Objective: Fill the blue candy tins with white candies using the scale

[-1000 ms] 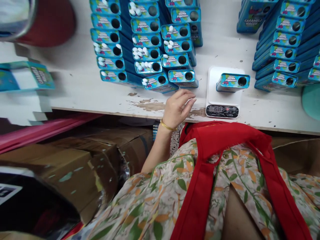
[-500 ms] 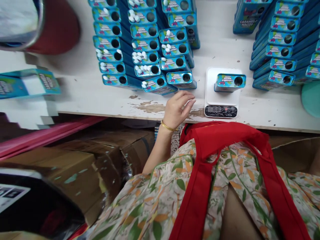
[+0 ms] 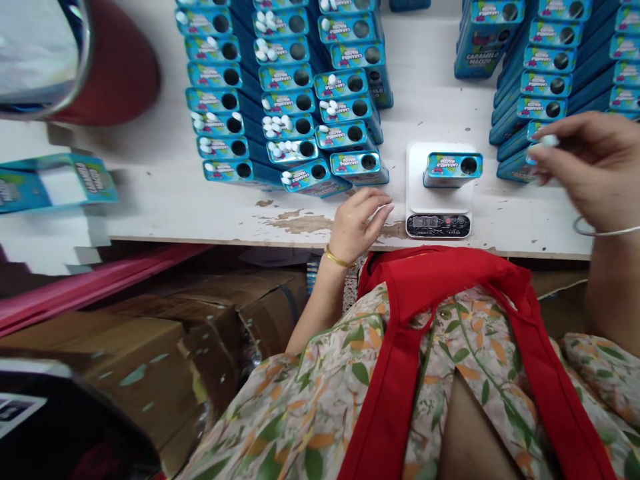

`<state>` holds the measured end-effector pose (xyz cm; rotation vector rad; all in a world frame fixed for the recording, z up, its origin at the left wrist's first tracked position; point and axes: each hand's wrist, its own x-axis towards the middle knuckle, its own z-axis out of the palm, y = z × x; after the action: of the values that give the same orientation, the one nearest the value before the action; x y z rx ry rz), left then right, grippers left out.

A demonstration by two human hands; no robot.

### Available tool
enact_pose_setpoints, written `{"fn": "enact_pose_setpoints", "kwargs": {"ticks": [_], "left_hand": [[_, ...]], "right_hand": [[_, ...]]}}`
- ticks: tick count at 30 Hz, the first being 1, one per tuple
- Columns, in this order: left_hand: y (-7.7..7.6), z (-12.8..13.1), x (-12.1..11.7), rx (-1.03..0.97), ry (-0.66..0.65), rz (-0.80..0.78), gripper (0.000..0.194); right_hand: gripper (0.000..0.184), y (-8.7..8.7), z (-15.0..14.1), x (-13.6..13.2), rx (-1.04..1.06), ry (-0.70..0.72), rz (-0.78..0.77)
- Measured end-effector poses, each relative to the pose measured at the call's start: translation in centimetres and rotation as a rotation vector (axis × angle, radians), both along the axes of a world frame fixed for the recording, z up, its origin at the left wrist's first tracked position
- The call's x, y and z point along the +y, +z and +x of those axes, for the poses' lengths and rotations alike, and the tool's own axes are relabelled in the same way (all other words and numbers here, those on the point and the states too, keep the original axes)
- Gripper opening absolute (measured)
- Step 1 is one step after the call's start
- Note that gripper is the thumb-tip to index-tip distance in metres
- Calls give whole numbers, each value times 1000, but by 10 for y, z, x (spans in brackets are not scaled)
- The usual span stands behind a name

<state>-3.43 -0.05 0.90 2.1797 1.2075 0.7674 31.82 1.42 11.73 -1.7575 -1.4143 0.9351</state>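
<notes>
My right hand (image 3: 595, 167) is raised at the right, over the near end of a row of tins, pinching a white candy (image 3: 549, 141) between thumb and fingertips. At the middle, my left hand (image 3: 361, 223) rests by the table's front edge, thumb apart from the loosely bent fingers, holding nothing visible. Between the hands, a blue candy tin (image 3: 447, 165) with a round hole in its top stands upright on a white kitchen scale (image 3: 415, 187). The digits on its display are too small to read surely. Just behind my left hand stands another blue tin (image 3: 357, 167).
Rows of upright blue tins (image 3: 223, 100) fill the left middle, several with white candies on top. More tins (image 3: 545, 83) stand at the right. A red-brown bucket (image 3: 123, 67) and a blue carton (image 3: 80, 180) are at the far left; cardboard boxes (image 3: 140, 340) sit below the table.
My right hand has come into view from the right with a white candy. My left hand stays in place by the table edge. The view has shifted slightly; the tin remains on the scale.
</notes>
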Motion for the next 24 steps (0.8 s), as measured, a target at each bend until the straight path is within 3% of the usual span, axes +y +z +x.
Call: {"fn": "enact_pose_setpoints", "kwargs": {"ticks": [2, 4, 8, 12, 14, 17, 20, 24], "left_hand": [[-1, -1, -2, -11, 4, 12, 22], [-3, -4, -5, -23, 14, 24, 22], [-8, -7, -9, -44, 26, 8, 22], [-8, -8, -7, -39, 30, -32, 23], [-7, -8, -5, -27, 31, -41, 25], [-7, -8, -2, -19, 31, -52, 27], [-8, -9, -1, -25, 36, -58, 25], [-7, -9, 1, -21, 22, -58, 24]], "right_hand": [[13, 0, -37, 8, -173, 192, 93], [6, -1, -55, 14, -307, 321, 104], [8, -2, -60, 22, -353, 428, 26], [13, 5, -61, 22, -401, 447, 66], [10, 9, -61, 19, -339, 382, 65], [11, 7, -53, 13, 12, 158, -2], [22, -6, -34, 5, 374, -69, -91], [25, -33, -5, -15, 510, -193, -224]]}}
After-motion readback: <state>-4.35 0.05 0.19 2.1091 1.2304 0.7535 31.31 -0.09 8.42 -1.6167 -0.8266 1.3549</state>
